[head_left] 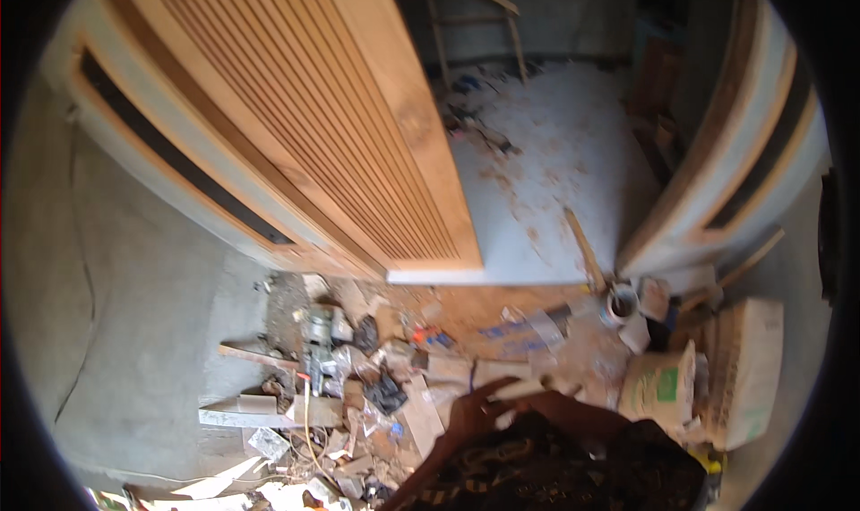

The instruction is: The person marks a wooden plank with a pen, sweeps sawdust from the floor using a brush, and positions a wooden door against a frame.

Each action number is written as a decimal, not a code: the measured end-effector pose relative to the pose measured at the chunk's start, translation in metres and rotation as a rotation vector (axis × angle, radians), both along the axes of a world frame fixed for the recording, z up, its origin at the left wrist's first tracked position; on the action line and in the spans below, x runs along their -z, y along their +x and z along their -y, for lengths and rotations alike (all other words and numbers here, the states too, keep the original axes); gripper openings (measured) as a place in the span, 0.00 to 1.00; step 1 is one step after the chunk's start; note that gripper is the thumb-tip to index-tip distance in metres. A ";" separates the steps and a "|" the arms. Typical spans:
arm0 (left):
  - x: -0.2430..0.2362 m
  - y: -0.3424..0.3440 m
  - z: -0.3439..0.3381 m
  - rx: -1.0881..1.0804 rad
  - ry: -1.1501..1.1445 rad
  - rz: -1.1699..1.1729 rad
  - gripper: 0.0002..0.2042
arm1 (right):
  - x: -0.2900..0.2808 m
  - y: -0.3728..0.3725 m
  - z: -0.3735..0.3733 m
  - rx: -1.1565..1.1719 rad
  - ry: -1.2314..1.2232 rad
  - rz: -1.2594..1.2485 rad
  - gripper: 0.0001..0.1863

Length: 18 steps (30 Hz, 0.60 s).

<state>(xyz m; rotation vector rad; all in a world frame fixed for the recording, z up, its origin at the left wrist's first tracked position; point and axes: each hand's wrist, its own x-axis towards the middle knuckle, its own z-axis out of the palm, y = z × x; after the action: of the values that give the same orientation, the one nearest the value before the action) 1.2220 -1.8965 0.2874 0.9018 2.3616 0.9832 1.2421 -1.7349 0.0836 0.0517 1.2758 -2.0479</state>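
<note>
Wooden door (358,126) above littered scraps (358,377).

A slatted wooden door (313,117) is standing open across the upper left of the frame, beside a pale, dusty floor (555,153). Below it, at centre, scraps (358,368) of wood, paper and plastic are lying in a heap. At lower centre the left hand (479,408) is hovering over this litter with fingers spread, apparently holding nothing. Sacks (708,377) are sitting at lower right, near a small can (620,303) with a stick (584,249) leaning out of it.
</note>
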 end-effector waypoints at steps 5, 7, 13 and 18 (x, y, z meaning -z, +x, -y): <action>0.054 0.029 0.002 -0.192 0.138 -0.070 0.22 | 0.014 0.014 -0.032 -0.135 0.148 -0.141 0.12; 0.060 0.036 0.013 -0.304 0.104 -0.116 0.22 | 0.005 0.010 -0.043 0.076 -0.012 0.544 0.12; 0.188 0.031 0.110 -0.696 -0.058 -0.184 0.10 | 0.112 -0.002 -0.098 0.346 -0.040 0.554 0.08; 0.226 0.059 0.166 -0.923 -0.313 0.040 0.09 | 0.062 -0.017 -0.141 0.632 0.053 0.789 0.09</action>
<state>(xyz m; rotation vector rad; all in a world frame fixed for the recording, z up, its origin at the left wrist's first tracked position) 1.2815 -2.0622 0.0619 -0.3824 2.7987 0.8460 1.2256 -1.5935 0.0218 1.2895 0.8449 -2.1188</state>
